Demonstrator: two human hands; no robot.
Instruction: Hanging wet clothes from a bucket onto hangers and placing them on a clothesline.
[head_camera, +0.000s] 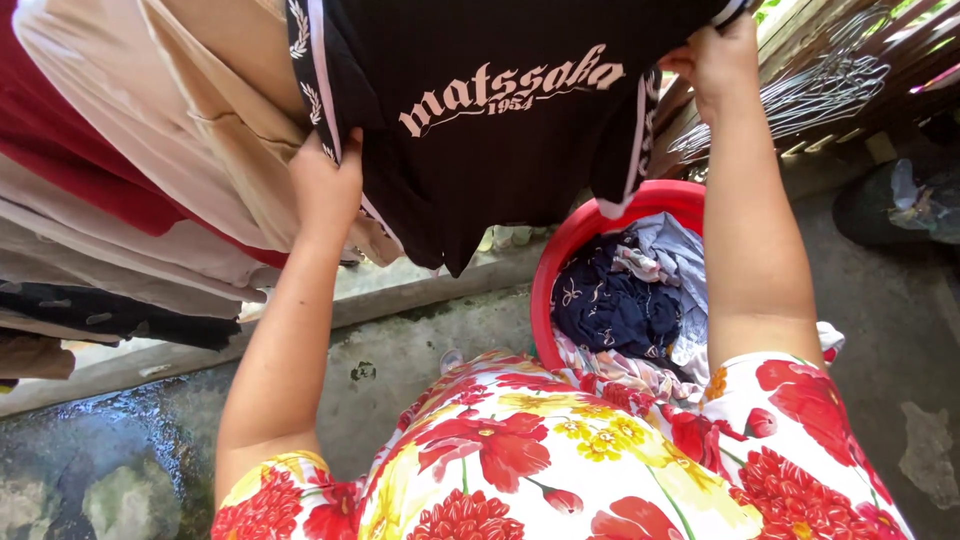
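Observation:
A black T-shirt (480, 130) with pale lettering and white-striped sleeve trim hangs spread out at the top of the view. My left hand (325, 185) grips its left sleeve edge, and my right hand (718, 60) grips its right shoulder, both arms raised. Below the shirt stands a red plastic basin (575, 240) holding a dark blue patterned garment (610, 305) and several other crumpled clothes. My flowered red, yellow and white dress (560, 450) fills the bottom of the frame.
Beige, red and dark garments (130, 150) hang in a row at the left. A bundle of wire hangers (820, 85) hangs on a wooden slatted wall at the upper right. The concrete floor (420, 350) is wet at the left, with a low ledge behind.

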